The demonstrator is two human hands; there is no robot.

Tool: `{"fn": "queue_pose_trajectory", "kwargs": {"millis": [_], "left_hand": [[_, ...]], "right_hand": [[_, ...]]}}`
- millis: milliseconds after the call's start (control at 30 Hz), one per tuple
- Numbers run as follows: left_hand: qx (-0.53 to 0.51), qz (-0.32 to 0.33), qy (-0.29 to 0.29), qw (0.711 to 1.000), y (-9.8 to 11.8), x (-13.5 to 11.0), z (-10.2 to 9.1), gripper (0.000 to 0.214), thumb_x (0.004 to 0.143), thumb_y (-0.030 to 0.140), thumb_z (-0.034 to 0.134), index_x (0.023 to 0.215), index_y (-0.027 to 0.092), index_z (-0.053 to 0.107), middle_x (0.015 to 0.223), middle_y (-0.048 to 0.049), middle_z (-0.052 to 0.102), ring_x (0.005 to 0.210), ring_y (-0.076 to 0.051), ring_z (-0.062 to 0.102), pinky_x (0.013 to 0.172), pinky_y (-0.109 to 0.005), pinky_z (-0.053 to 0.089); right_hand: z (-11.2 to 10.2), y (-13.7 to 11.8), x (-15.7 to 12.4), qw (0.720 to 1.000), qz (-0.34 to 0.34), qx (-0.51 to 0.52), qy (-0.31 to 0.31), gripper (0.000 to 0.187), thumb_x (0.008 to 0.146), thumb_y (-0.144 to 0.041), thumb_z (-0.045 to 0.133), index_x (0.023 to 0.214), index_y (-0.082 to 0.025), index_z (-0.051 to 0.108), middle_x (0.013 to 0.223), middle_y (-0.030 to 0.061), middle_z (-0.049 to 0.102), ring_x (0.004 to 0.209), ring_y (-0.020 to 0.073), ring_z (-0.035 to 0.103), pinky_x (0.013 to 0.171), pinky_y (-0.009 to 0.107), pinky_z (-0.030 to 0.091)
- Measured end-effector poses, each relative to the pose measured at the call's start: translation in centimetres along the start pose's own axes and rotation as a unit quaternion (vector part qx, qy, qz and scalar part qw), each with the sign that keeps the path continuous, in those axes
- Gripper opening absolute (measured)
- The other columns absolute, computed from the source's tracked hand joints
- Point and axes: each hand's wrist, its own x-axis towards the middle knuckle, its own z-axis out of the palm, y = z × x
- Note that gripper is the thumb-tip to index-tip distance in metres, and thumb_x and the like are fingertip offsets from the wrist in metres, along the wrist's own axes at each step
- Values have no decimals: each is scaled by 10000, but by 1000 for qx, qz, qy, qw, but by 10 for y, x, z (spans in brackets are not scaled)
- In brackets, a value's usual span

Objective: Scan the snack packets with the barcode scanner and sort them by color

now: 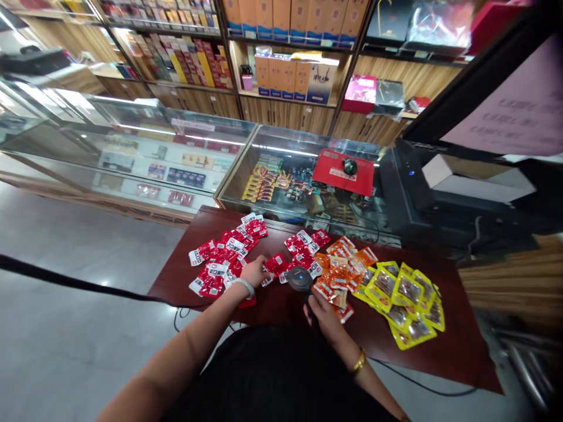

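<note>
My left hand (255,271) pinches a red snack packet (275,264) by its left edge, just above the dark wooden table. In my right hand (324,313) is a black barcode scanner (299,279); its round head, with a small blue light, is close to that packet. A pile of red and white packets (215,266) spreads on the left, partly under my left hand. A smaller red and white group (303,246) lies beyond the scanner. Orange packets (338,271) sit right of the scanner, and yellow packets (407,296) lie farther right.
The dark red-brown table (365,346) butts against a glass display counter (281,143). On the glass lie a red mat (329,170) and a dark mouse (350,166). A black register machine (398,187) with a screen (514,105) stands at right. Black cables hang along the table's near side.
</note>
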Motion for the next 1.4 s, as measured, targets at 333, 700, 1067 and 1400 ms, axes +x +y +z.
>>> {"fn": "queue_pose_trajectory", "kwargs": {"millis": [333,700,1067,1400], "left_hand": [[-85,57,-27,994,41,12,18,493,641,422,752,1046,209,569,962,-57,694,901,-230,658,785,-295,455],[-25,1,75,997,-7,-8,-1,454,733,397,692,1128,192,602,1161,-108,630,1117,-254,560,980,-358,397],[113,-137,91,980,-62,-70,24,815,712,481,659,1423,239,342,1484,-137,307,1329,-330,283,1039,-457,290],[155,-83,86,981,-62,-48,14,704,662,502,712,1240,168,489,1324,-171,483,1226,-331,417,993,-426,333]], "right_hand": [[-10,-7,-4,999,-45,18,10,405,819,-620,561,854,-217,556,565,-60,487,439,95,406,448,231,301],[-6,-6,5,1000,-10,20,13,518,721,-669,626,951,-209,566,540,-69,503,411,95,406,417,223,306],[-1,-2,8,999,-8,-32,-24,477,769,-649,591,954,-210,573,540,-66,509,420,102,426,418,223,303],[0,6,5,1000,-4,-20,-22,472,766,-641,601,949,-207,566,548,-64,508,426,101,433,417,221,316]]}}
